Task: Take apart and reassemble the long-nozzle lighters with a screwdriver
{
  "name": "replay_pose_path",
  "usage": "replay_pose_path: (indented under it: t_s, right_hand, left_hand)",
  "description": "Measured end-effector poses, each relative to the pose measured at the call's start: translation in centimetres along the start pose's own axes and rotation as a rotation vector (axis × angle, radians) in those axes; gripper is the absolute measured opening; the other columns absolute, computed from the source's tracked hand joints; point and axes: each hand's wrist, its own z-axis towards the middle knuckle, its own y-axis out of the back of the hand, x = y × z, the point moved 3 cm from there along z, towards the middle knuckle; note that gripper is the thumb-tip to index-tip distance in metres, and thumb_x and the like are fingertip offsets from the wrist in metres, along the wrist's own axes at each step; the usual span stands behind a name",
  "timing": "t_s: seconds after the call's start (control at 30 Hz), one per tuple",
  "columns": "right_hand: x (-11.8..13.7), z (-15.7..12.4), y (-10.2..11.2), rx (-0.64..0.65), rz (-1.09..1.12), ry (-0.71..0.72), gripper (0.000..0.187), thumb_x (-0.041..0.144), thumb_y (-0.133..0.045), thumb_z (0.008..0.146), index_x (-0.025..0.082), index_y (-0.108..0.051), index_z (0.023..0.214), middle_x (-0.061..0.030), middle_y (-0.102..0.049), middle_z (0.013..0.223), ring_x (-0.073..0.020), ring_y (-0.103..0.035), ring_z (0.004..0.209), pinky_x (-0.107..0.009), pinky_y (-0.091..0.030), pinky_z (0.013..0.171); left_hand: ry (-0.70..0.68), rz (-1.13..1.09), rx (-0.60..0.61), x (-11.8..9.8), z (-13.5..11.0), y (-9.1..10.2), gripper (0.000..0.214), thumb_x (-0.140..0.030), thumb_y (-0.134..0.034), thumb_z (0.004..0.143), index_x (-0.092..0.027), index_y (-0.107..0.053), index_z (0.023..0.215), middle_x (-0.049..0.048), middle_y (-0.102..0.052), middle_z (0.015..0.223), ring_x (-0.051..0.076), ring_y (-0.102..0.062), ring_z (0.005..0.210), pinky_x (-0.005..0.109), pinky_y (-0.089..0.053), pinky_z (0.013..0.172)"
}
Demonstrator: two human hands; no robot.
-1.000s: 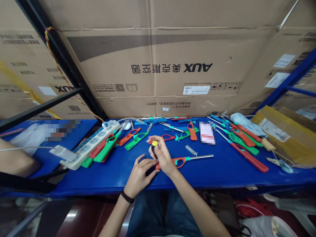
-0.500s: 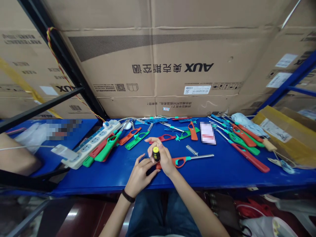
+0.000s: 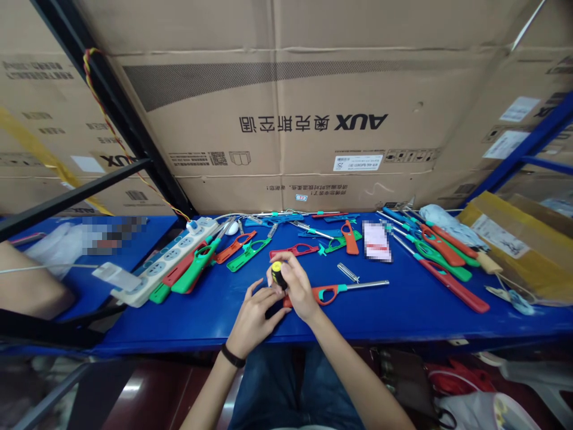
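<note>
My right hand (image 3: 296, 286) is closed round a screwdriver (image 3: 278, 274) with a black handle and yellow cap, held upright over the blue bench (image 3: 215, 322). Its tip points down at the near end of an orange long-nosed lighter (image 3: 340, 291) with a teal collar and metal tube, lying across the bench. My left hand (image 3: 253, 315) rests beside it, fingers curled and pressing on the lighter's handle end, which is mostly hidden under both hands.
Many more red, green, orange and blue lighters (image 3: 430, 254) lie scattered at the back and right. A white power strip (image 3: 165, 263) sits left. Cardboard boxes (image 3: 313, 119) wall the back. Another person's arm (image 3: 27, 286) shows at far left. A loose metal tube (image 3: 347, 272) lies nearby.
The screwdriver's yellow cap has shifted slightly between the frames, as my right hand works it. The left hand and the lighter stay in place.
</note>
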Motion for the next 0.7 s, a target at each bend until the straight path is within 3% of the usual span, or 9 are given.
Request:
replay_pose_path:
  t_s: [0.07,0.2,0.3,0.4,0.5,0.57,0.63,0.7]
  right_hand:
    - [0.0,-0.1,0.2,-0.008,-0.053,0.023,0.032,0.053,-0.052,0.086,0.022,-0.05,0.098,0.0024,-0.049,0.07,-0.01,-0.036,0.052,-0.025,-0.034,0.052]
    - [0.1,-0.3,0.8,-0.031,-0.106,0.03,0.038,0.052,-0.032,0.095,0.02,-0.053,0.09,-0.0015,-0.049,0.076,-0.0126,-0.045,0.063,-0.028,-0.04,0.063]
    - [0.1,-0.5,1.1,-0.072,-0.099,0.08,0.024,0.047,-0.049,0.09,0.024,-0.042,0.094,-0.0008,-0.054,0.084,-0.0138,-0.053,0.072,-0.03,-0.045,0.071]
    - [0.2,-0.8,1.1,-0.089,-0.078,0.107,0.036,0.045,-0.06,0.084,0.028,-0.031,0.097,0.004,-0.053,0.08,-0.0124,-0.052,0.067,-0.028,-0.046,0.068]
    - [0.4,-1.1,1.0,-0.046,-0.107,0.058,0.026,0.051,-0.041,0.093,0.026,-0.038,0.099,0.0012,-0.052,0.08,-0.0127,-0.051,0.068,-0.028,-0.045,0.069]
    - [0.6,-1.1,0.9,-0.017,-0.151,0.038,0.028,0.051,-0.036,0.094,0.024,-0.045,0.096,-0.0031,-0.054,0.088,-0.0145,-0.054,0.077,-0.031,-0.046,0.075]
    - [0.8,-1.1,0.7,-0.001,-0.153,0.055,0.025,0.048,-0.05,0.089,0.025,-0.044,0.095,-0.0039,-0.055,0.096,-0.0152,-0.056,0.082,-0.032,-0.047,0.078]
    - [0.8,-1.0,0.5,0.003,-0.107,0.071,0.033,0.043,-0.064,0.082,0.027,-0.038,0.096,-0.0003,-0.055,0.092,-0.0137,-0.056,0.075,-0.03,-0.048,0.073]
  left_hand:
    - [0.003,0.0,0.006,0.0,0.0,0.0,0.019,-0.028,-0.06,0.085,-0.022,-0.065,0.103,0.0054,-0.072,0.098,0.023,-0.066,0.096,0.05,-0.034,0.103]
    - [0.006,0.008,-0.013,-0.1,-0.1,0.1,0.021,-0.028,-0.06,0.085,-0.022,-0.064,0.105,0.0052,-0.072,0.101,0.021,-0.066,0.096,0.05,-0.031,0.105]
    - [0.017,0.006,-0.015,-0.1,0.0,0.1,0.019,-0.028,-0.061,0.085,-0.023,-0.065,0.102,0.0043,-0.072,0.101,0.021,-0.066,0.096,0.05,-0.032,0.105]
    - [0.018,0.009,-0.016,-0.1,0.1,0.1,0.019,-0.027,-0.06,0.084,-0.023,-0.065,0.101,0.0038,-0.072,0.1,0.021,-0.066,0.097,0.05,-0.032,0.105]
    - [0.013,0.016,-0.02,-0.1,0.1,0.1,0.018,-0.028,-0.06,0.084,-0.022,-0.066,0.101,0.004,-0.073,0.099,0.021,-0.067,0.093,0.049,-0.033,0.105]
    - [0.017,0.016,-0.019,0.0,0.1,0.2,0.017,-0.028,-0.06,0.084,-0.023,-0.066,0.099,0.0039,-0.073,0.098,0.021,-0.067,0.093,0.049,-0.033,0.105]
    - [0.017,0.018,-0.017,0.0,0.0,0.2,0.017,-0.028,-0.06,0.084,-0.023,-0.066,0.1,0.0039,-0.073,0.098,0.022,-0.066,0.096,0.049,-0.034,0.104]
    - [0.013,0.021,-0.016,0.0,0.1,0.2,0.018,-0.027,-0.06,0.084,-0.023,-0.066,0.1,0.0038,-0.073,0.098,0.023,-0.065,0.099,0.05,-0.034,0.104]
